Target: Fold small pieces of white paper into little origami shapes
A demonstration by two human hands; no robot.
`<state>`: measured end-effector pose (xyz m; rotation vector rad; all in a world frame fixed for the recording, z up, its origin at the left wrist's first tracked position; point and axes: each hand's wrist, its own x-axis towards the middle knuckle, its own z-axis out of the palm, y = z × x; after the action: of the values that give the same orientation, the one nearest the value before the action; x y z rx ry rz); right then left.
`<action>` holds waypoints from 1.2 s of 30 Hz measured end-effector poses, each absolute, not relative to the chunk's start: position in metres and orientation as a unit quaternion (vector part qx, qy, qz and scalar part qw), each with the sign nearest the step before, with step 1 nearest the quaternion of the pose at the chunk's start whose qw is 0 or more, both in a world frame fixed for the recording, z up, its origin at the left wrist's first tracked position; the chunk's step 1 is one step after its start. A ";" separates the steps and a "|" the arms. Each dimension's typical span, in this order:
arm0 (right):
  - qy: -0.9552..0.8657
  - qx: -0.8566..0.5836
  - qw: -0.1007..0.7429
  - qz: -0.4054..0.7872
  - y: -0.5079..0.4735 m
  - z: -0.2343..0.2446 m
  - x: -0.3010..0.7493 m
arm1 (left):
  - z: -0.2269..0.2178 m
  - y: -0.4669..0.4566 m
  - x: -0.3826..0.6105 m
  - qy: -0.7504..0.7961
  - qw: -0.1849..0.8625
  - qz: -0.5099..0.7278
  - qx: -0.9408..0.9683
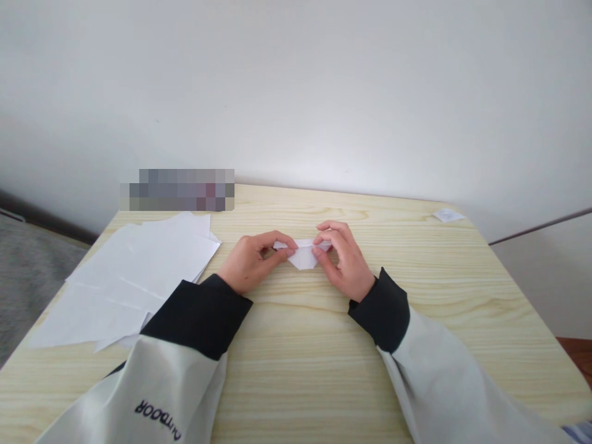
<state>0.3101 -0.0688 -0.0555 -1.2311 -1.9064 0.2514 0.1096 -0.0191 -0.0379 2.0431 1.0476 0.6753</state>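
A small folded white paper (305,256) is held between both hands above the middle of the table. It has a straight folded band along its top and slanted sides that narrow toward the bottom. My left hand (254,256) pinches its left end between thumb and fingers. At the right end, my right hand (343,259) grips the paper with thumb and index finger, its other fingers curled above. The fingers cover both ends of the paper.
Loose white sheets (139,271) lie overlapping on the left of the wooden table (296,370). A blurred-out object (178,191) stands at the back left. Another small folded paper (447,214) lies near the far right corner. A white wall (296,92) rises behind the table.
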 end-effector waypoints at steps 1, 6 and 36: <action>-0.758 -0.485 0.420 0.117 -0.069 -0.055 0.310 | -0.037 -0.019 0.109 0.408 0.379 0.268 0.786; -0.728 -0.480 0.436 0.222 -0.069 -0.053 0.313 | -0.037 -0.018 0.108 0.386 0.431 0.262 0.772; -0.646 -0.513 0.428 0.370 -0.073 -0.052 0.314 | -0.038 -0.019 0.109 0.389 0.433 0.284 0.762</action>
<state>0.3143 -0.0731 -0.0525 -1.2817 -1.6121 0.9228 0.1087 -0.0195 -0.0375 1.8981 0.9685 0.7071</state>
